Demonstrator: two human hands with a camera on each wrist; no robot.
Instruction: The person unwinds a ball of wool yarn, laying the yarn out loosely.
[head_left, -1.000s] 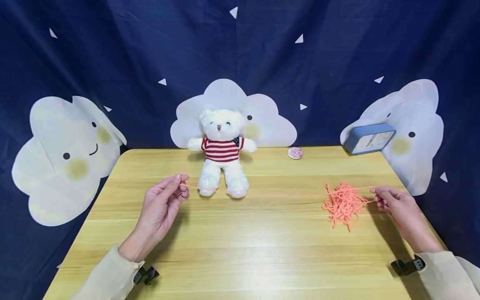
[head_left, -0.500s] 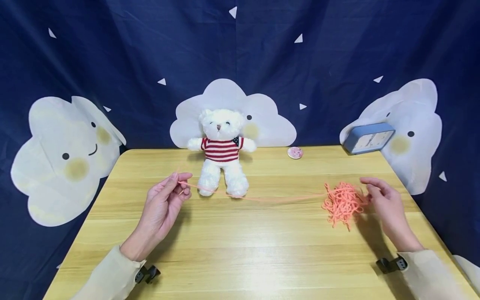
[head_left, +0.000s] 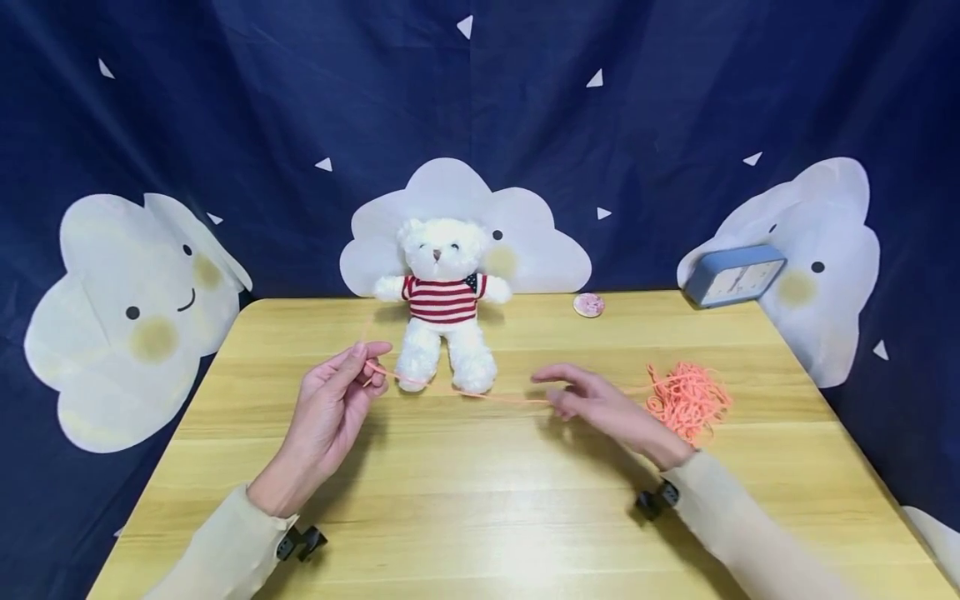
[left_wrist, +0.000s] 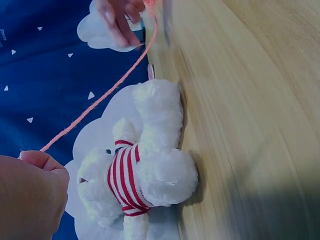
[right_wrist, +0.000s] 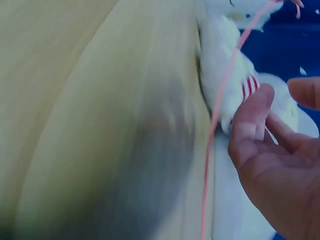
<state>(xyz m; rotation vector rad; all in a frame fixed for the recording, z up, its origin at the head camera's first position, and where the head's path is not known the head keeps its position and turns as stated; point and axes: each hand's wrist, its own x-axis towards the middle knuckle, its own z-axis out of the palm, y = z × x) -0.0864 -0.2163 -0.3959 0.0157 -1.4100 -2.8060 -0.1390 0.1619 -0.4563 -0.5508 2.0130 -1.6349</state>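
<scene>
My left hand [head_left: 333,408] pinches an orange yarn strand [head_left: 510,401] between thumb and fingertips, left of the bear's legs. From there the strand runs right, in front of the bear, to a loose tangle of orange yarn [head_left: 688,396] lying on the table. In the left wrist view the strand [left_wrist: 100,102] slopes away from the pinching fingers. My right hand [head_left: 600,408] hovers beside the strand, between bear and tangle. Its thumb and fingers are apart and loosely bent, holding nothing; the right wrist view shows the strand [right_wrist: 225,80] passing alongside this hand [right_wrist: 280,155].
A white teddy bear [head_left: 441,301] in a red-striped shirt sits at the back of the wooden table [head_left: 480,517]. To its right lies a round pink badge [head_left: 588,305]. A blue clock [head_left: 735,276] stands at the back right corner, before a dark blue curtain [head_left: 660,108].
My right hand has let go of the yarn by the tangle and moved left along the strand toward the bear. The strand has slackened slightly. My left hand has stayed almost in place.
</scene>
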